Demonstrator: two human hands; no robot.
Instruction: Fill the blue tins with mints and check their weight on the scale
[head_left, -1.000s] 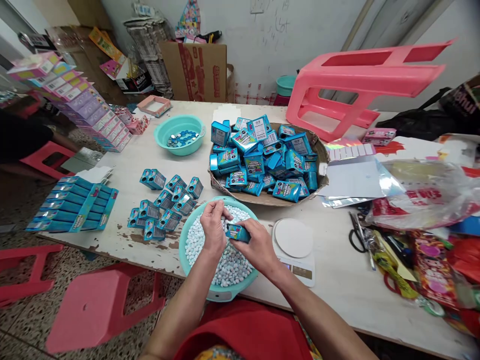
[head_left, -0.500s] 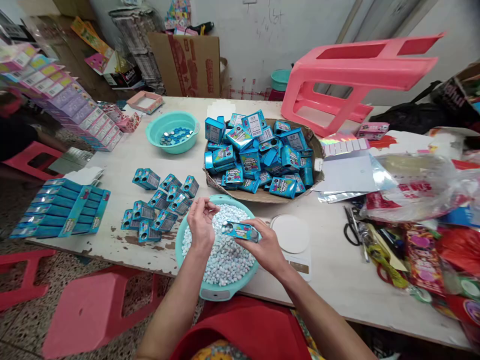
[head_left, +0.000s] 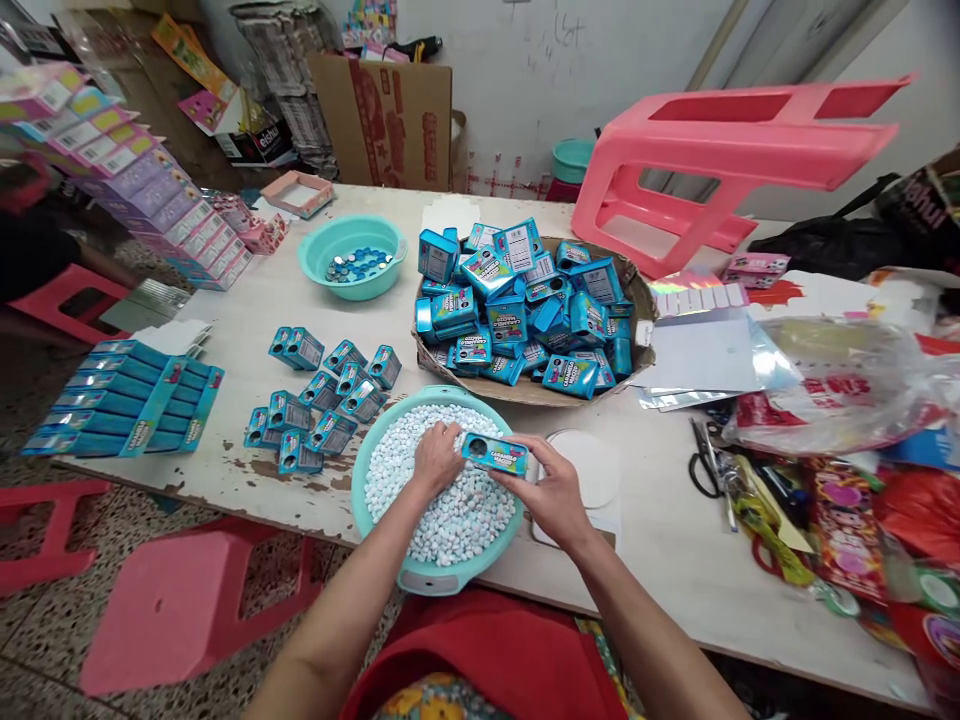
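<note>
My right hand (head_left: 551, 490) is closed around the right end of a small blue candy tin (head_left: 496, 455). The tin lies level, with its dark round hole at the left end facing me. Below it is a turquoise basin (head_left: 361, 490) full of small pale candies (head_left: 457, 525). My left hand (head_left: 439, 462) reaches down onto the candies just left of the tin, its fingers curled among them and the fingertips hidden. Behind the basin stands a cardboard tray (head_left: 517, 391) heaped with similar blue tins (head_left: 570, 373).
Left of the basin, several blue tins (head_left: 330, 432) stand in a group beside display boxes (head_left: 142, 410). A second basin (head_left: 352, 292) holds round lids. A white scale (head_left: 589, 465) sits close behind my right hand. Scissors (head_left: 703, 460) and plastic bags (head_left: 832, 390) lie farther right.
My left hand has turned over and gone down into the candies. The tin in my right hand has shifted slightly right, its printed face now turned more toward me.
</note>
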